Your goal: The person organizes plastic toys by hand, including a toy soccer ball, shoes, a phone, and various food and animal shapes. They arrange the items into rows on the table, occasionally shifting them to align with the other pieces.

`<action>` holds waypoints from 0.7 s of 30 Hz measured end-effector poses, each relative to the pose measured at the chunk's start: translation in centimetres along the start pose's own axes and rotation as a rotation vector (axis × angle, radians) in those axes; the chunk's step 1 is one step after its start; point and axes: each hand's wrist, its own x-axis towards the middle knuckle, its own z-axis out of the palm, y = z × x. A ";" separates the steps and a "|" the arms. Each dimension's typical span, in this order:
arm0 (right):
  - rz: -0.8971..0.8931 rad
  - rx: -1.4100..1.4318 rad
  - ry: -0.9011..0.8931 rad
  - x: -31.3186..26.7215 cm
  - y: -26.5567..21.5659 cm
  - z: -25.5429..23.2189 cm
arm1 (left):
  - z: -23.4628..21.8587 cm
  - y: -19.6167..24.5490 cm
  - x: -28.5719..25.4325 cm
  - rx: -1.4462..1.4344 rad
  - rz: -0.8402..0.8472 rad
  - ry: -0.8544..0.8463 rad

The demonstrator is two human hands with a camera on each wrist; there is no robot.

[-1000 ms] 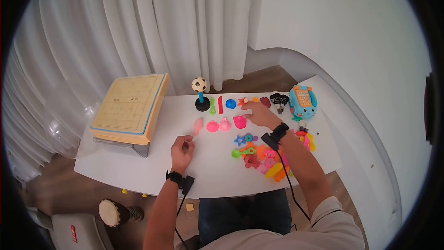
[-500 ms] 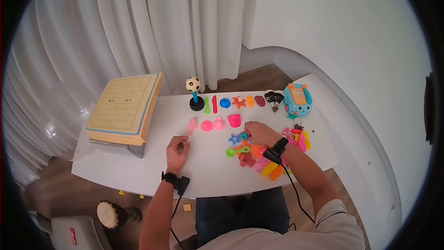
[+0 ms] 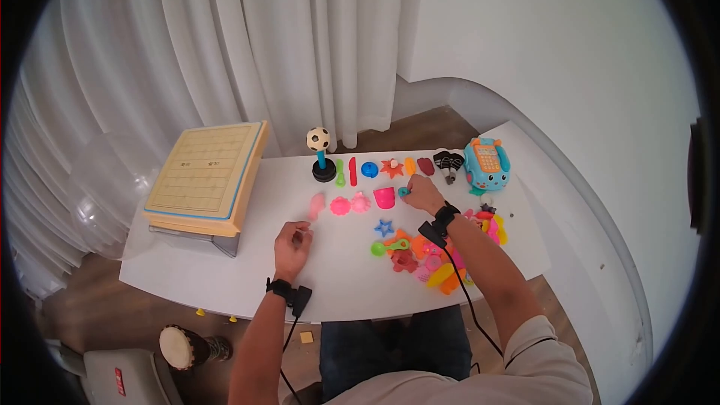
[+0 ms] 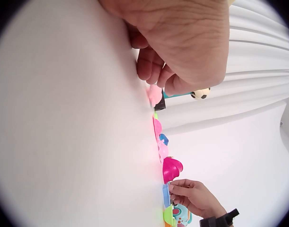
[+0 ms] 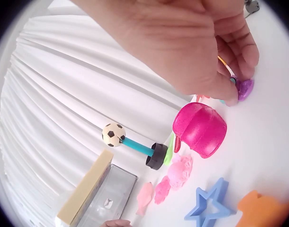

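In my right hand (image 3: 424, 195) I pinch a small teal and purple toy (image 5: 245, 89) between thumb and fingers, low over the white table. Just left of it stands a magenta cup-shaped toy (image 3: 385, 198). A blue star-shaped ring (image 3: 384, 227) lies nearer to me. My left hand (image 3: 293, 249) rests on the table with its fingers loosely curled and nothing in them. Beyond its fingertips lies a pale pink toy (image 3: 317, 205), and further right are a pink scalloped piece (image 3: 340, 206) and a lighter pink one (image 3: 361, 202).
Along the back runs a row with a green piece (image 3: 340, 173), red stick (image 3: 353, 171), blue disc (image 3: 369, 170) and orange starfish (image 3: 391, 168). A soccer-ball stand (image 3: 319, 140), toy phone (image 3: 487, 164) and tilted board (image 3: 204, 172) surround it. Mixed toys (image 3: 442, 279) are heaped front right.
My right hand went from the back row to the teal toy beside the blue star, took hold of it, and carried it back to the magenta cup's right. The left hand stayed put.
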 end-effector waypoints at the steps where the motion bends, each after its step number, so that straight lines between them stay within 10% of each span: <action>1: 0.000 -0.006 0.001 -0.2 -0.4 -0.2 | 0.0 0.1 0.0 0.001 0.000 0.000; 10: -0.435 0.093 -0.183 -6.1 -4.7 -1.7 | 0.0 0.3 0.1 0.015 0.015 -0.007; 21: -0.349 0.106 -0.080 -7.0 -5.9 -3.0 | 0.0 -0.2 0.0 -0.013 0.025 0.008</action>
